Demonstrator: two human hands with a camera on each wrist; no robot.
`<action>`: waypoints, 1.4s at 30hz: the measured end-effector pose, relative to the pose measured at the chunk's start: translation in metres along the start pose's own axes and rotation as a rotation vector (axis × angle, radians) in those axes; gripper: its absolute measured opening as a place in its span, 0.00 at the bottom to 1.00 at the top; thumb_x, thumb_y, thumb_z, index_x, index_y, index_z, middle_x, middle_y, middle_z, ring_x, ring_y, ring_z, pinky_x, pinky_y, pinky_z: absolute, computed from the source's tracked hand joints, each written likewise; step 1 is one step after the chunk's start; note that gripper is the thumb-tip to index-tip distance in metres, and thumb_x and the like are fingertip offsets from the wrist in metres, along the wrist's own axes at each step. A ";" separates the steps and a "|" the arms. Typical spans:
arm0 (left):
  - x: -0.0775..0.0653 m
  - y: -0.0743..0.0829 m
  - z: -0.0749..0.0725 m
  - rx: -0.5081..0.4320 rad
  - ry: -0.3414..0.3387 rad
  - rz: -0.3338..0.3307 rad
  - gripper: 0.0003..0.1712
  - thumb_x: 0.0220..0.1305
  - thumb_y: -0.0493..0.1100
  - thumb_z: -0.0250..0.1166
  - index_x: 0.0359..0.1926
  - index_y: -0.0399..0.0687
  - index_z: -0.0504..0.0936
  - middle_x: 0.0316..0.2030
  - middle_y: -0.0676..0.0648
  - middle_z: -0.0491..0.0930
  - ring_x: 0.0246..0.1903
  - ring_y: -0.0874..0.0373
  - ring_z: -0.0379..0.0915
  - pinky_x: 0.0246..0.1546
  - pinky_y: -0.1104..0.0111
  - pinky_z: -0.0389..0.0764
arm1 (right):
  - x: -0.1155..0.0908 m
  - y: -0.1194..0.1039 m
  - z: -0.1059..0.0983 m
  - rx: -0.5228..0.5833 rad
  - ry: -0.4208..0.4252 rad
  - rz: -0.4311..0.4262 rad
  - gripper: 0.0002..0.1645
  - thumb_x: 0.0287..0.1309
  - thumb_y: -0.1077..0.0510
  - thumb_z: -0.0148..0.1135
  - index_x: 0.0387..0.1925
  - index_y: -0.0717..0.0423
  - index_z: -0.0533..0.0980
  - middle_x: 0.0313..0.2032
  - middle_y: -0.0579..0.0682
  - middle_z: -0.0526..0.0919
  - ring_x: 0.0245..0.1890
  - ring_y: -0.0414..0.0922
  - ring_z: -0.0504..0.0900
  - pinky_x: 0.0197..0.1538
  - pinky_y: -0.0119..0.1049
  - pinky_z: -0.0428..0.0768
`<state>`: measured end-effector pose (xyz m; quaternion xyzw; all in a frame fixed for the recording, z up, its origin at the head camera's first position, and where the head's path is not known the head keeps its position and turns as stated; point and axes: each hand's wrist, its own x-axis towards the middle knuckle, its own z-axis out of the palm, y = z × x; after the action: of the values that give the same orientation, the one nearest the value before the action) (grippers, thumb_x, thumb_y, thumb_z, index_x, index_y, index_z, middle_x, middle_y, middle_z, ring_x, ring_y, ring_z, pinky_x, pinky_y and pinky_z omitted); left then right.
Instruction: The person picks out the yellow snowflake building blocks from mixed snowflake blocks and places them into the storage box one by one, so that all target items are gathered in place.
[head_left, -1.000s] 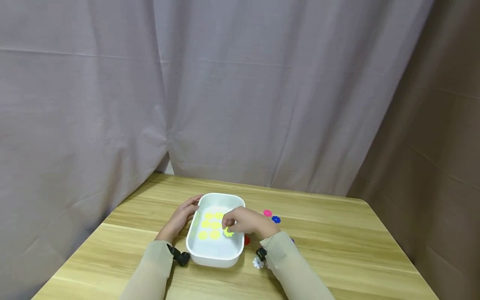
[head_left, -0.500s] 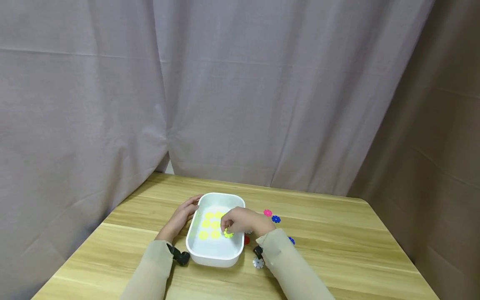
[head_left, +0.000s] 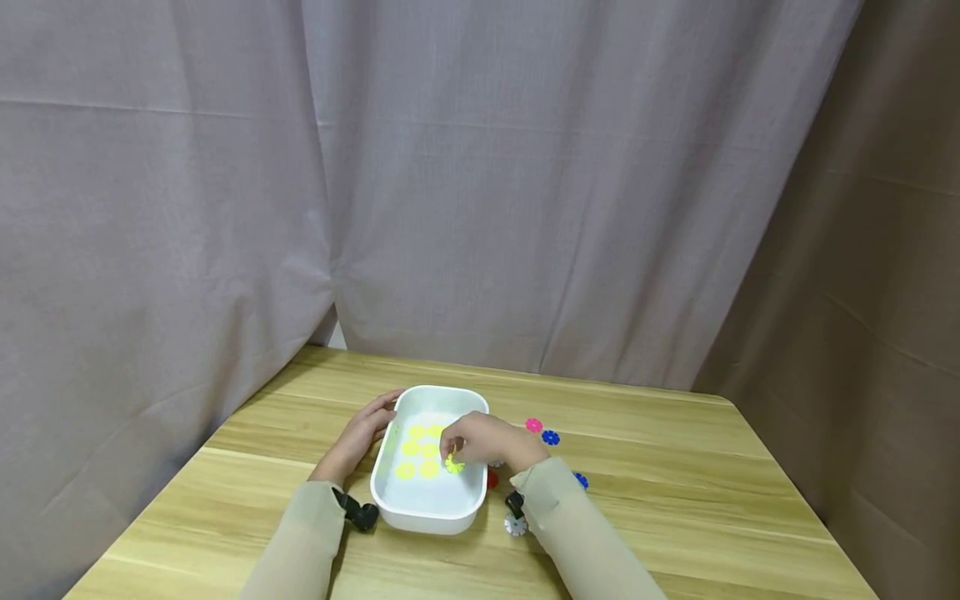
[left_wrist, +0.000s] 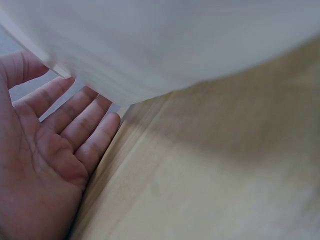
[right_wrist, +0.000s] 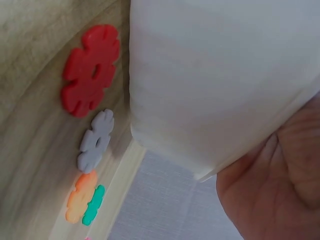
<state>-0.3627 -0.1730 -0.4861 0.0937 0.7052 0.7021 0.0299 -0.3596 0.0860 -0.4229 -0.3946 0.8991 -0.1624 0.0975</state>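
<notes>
A white tray (head_left: pixel 427 523) stands on the table with several yellow snowflake discs (head_left: pixel 405 471) lying flat inside it. My right hand (head_left: pixel 483 437) reaches over the tray's right wall and pinches a yellow snowflake disc (head_left: pixel 454 464), which is tilted up near the tray floor. In the right wrist view the fingertips of my right hand (right_wrist: pixel 280 175) are hidden behind the tray wall. My left hand (head_left: pixel 362 435) rests at the tray's far left side. In the left wrist view its fingers (left_wrist: pixel 82 125) are extended against the outer wall, and the thumb reaches the rim.
Right of the tray lie a pink disc (head_left: pixel 534 425), two blue discs (head_left: pixel 551 437), a red disc (right_wrist: pixel 92 70) and a white disc (head_left: pixel 516 525). The right wrist view also shows a grey disc (right_wrist: pixel 96 141), an orange disc (right_wrist: pixel 81 197) and a green disc (right_wrist: pixel 93 205). A curtain (head_left: pixel 480 208) hangs behind the table.
The right hand has shifted slightly left inside the tray, and the yellow disc it pinches has changed its tilt. The left hand stays at the tray's side.
</notes>
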 end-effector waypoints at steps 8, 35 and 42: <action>0.000 0.001 0.001 0.003 0.004 0.005 0.29 0.73 0.43 0.53 0.73 0.51 0.68 0.70 0.42 0.68 0.64 0.48 0.70 0.59 0.66 0.74 | 0.000 0.003 -0.001 0.020 0.021 -0.018 0.12 0.56 0.66 0.69 0.32 0.44 0.84 0.32 0.37 0.84 0.35 0.35 0.78 0.38 0.29 0.78; -0.001 -0.002 0.000 0.003 0.017 -0.004 0.29 0.73 0.42 0.53 0.73 0.50 0.68 0.70 0.41 0.68 0.65 0.47 0.69 0.60 0.64 0.74 | -0.003 0.016 0.002 0.252 0.141 -0.161 0.10 0.55 0.47 0.74 0.34 0.46 0.82 0.29 0.36 0.85 0.34 0.34 0.81 0.39 0.30 0.80; 0.001 -0.001 0.000 0.011 0.022 0.004 0.29 0.73 0.43 0.53 0.73 0.50 0.68 0.70 0.41 0.68 0.65 0.46 0.69 0.61 0.63 0.73 | -0.004 0.017 0.002 0.276 0.186 -0.174 0.11 0.57 0.46 0.72 0.35 0.44 0.81 0.31 0.36 0.85 0.36 0.35 0.82 0.45 0.38 0.83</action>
<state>-0.3638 -0.1729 -0.4873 0.0876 0.7091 0.6994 0.0205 -0.3682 0.0997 -0.4306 -0.4370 0.8361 -0.3275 0.0528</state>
